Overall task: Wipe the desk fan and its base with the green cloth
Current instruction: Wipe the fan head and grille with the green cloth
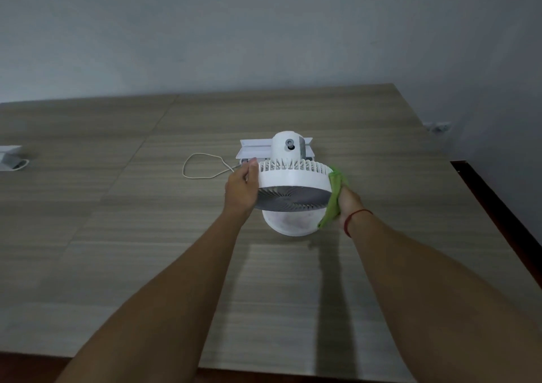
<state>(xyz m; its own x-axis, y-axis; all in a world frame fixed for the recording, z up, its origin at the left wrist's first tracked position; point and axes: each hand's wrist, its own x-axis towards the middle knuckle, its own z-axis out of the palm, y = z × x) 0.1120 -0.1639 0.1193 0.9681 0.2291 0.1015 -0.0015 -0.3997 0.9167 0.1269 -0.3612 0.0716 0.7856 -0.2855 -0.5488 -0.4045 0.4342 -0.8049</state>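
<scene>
A white desk fan (pixel 293 177) stands mid-table, its round head tilted face down toward me over its round white base (pixel 289 225). My left hand (pixel 242 189) grips the left rim of the fan head. On the opposite side, my right hand (pixel 349 203) presses the green cloth (pixel 334 197) against the head's right rim. The cloth hangs down past the base's right edge. The fan's motor housing (pixel 287 145) sticks up at the back.
The wooden table (pixel 146 236) spreads wide around the fan. A white cable (pixel 202 167) loops to the fan's left. A white box (pixel 255 150) lies behind the fan. Another white object (pixel 10 158) sits at the far left edge. The table's right edge (pixel 498 206) drops off to the floor.
</scene>
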